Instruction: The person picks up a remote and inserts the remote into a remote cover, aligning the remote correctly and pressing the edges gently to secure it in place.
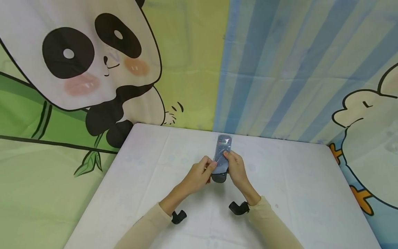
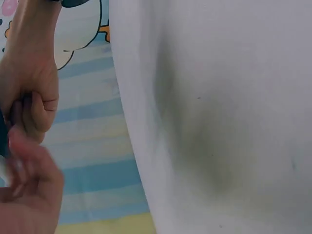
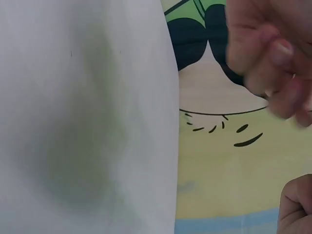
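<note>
A long dark remote control [image 1: 219,177] with rounded ends is held between both hands in the head view. A bluish, glossy sleeve [image 1: 221,166] covers most of it, leaving its black near end bare. My left hand [image 1: 199,174] pinches the left edge, thumb on top and fingers curled. From the right side, my right hand [image 1: 237,167] grips it with the thumb over the upper face. A pale streak runs across the sleeve between both thumbs. The left wrist view shows my left hand [image 2: 31,190] blurred; the right wrist view shows part of my right hand [image 3: 297,204].
A white-covered table [image 1: 295,186] lies beneath both hands. Black devices hang by the left wrist [image 1: 179,217] and right wrist [image 1: 238,208]. Behind the table's far edge hangs a printed curtain [image 1: 186,69] with a panda and stripes.
</note>
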Demonstrator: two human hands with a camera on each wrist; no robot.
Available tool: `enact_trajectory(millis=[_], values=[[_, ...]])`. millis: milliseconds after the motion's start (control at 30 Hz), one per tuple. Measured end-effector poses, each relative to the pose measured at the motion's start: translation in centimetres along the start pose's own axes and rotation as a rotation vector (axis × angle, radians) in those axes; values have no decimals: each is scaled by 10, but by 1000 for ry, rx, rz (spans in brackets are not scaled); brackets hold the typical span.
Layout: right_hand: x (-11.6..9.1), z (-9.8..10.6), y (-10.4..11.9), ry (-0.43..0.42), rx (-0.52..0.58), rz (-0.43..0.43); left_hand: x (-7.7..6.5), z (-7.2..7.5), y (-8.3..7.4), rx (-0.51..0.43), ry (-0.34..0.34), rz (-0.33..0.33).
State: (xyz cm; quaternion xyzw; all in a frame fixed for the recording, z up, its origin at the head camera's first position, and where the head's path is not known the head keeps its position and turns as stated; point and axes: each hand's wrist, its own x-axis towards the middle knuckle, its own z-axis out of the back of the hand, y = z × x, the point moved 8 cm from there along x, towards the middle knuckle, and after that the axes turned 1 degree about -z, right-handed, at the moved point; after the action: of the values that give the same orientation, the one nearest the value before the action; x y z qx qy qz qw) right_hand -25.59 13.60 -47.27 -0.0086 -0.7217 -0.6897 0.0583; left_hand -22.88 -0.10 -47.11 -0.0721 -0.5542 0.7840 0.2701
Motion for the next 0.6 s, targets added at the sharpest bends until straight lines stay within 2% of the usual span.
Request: enact_trajectory(millis=[100, 133, 200, 300, 367, 467, 600], values=[[0, -3, 5, 66, -110, 62, -1, -13, 10, -267, 94, 135], [1, -3, 7, 70, -165, 102, -1, -16, 11, -325, 109, 160], [1, -4, 14, 58, -306, 203, -2, -19, 11, -379, 92, 175], [0, -4, 22, -14, -530, 345, -2, -14, 11, -297, -28, 165], [-1, -9, 27, -25, -631, 423, -4, -11, 12, -233, -106, 174], [-5, -16, 30, 1, -708, 504, -6, -9, 15, -233, -169, 220], [-11, -20, 34, 18, -747, 552, -5, -9, 20, -312, -211, 282]])
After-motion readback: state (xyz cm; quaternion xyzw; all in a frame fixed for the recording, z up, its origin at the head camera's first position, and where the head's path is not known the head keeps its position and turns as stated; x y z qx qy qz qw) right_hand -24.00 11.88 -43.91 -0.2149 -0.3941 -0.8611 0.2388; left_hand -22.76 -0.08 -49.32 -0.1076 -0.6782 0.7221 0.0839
